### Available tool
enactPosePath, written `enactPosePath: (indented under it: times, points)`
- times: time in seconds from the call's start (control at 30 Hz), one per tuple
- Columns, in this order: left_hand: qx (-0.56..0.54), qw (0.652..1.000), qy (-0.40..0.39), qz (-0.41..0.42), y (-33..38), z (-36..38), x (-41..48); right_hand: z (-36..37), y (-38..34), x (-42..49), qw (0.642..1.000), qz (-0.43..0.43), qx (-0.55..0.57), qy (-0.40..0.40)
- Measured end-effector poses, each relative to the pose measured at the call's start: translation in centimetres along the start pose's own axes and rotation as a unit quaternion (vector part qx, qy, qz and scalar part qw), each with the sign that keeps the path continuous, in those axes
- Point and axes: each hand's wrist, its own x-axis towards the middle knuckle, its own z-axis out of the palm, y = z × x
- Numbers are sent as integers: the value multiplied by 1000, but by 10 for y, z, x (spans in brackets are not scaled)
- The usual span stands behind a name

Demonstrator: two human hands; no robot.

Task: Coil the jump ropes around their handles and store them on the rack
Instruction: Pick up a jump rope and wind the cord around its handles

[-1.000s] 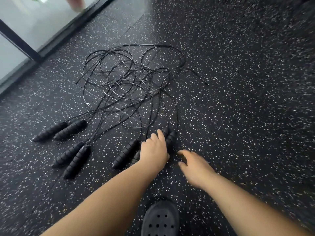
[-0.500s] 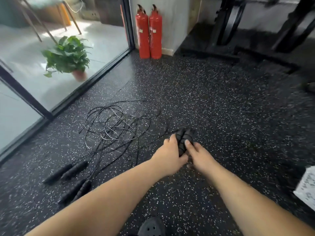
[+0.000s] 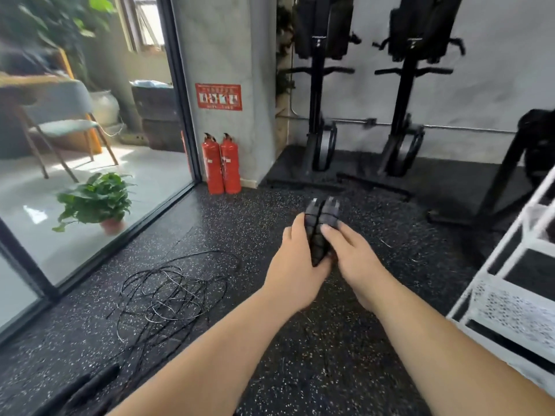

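Observation:
Two black ribbed jump rope handles (image 3: 322,226) stand side by side, upright, in front of me. My left hand (image 3: 295,271) grips them from the left and my right hand (image 3: 353,259) holds them from the right, fingers on the ribs. A tangle of thin black ropes (image 3: 168,295) lies on the speckled floor to the left. More black handles (image 3: 90,385) lie at the lower left, blurred. A white metal rack (image 3: 516,295) stands at the right edge.
Two red fire extinguishers (image 3: 221,165) stand by a grey pillar. Black exercise machines (image 3: 399,115) line the back wall. A glass wall with a black frame (image 3: 180,94) runs along the left, with a potted plant (image 3: 96,202) and a chair behind it.
Both hands picked the pair of handles up off the floor and raised them. My view lifted from the floor to the room, and the rack came into sight.

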Motion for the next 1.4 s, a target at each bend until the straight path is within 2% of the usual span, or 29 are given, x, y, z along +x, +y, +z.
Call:
enactPosePath:
  times: [0.27,0.57,0.83,1.1,1.27,1.4]
  points:
    - [-85,996,-6,-23,12,42,-31,-31,14,-39,999,34,-12,7]
    - [-51,997,-50,-38,-12,79,-39,-45,70,-42,996,82,18,32]
    - [-65,996,-52,-28,-18,85,-16,-59,69,-16,997,46,-66,-6]
    - [-61,997,-51,-11,-23,92,0,-68,76,-3,993,20,-114,1]
    - [-36,998,-49,2,-23,95,3,-75,70,-2,998,51,-23,-21]
    - [66,992,-89,66,-27,86,7,-87,66,5,997,52,18,62]
